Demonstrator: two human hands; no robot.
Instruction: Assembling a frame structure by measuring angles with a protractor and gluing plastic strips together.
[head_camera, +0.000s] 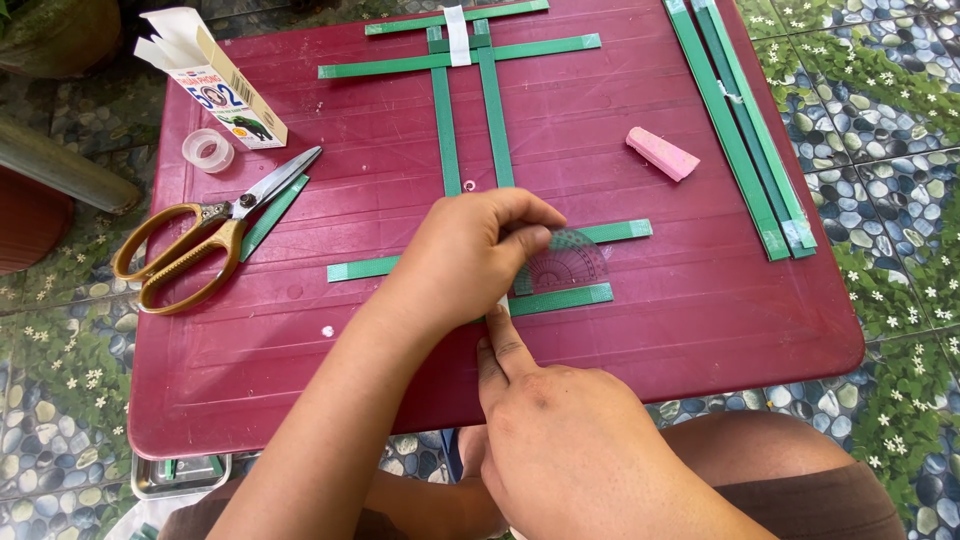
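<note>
On a dark red plastic table (700, 330) lies a frame of green strips (470, 120), two long ones crossed by shorter ones. My left hand (470, 255) presses down on a clear half-round protractor (565, 265) and the strips at the frame's near end. My right hand (560, 440) comes from below, its forefinger pointing up and touching the strip end right under the left hand. A short green strip (565, 298) lies along the protractor's straight edge.
Gold-handled scissors (200, 235) lie at the left over a green offcut. A small glue box (220, 85) and a roll of clear tape (208, 150) sit at the far left. A pink chalk block (662, 153) and a bundle of long green strips (745, 130) lie at the right.
</note>
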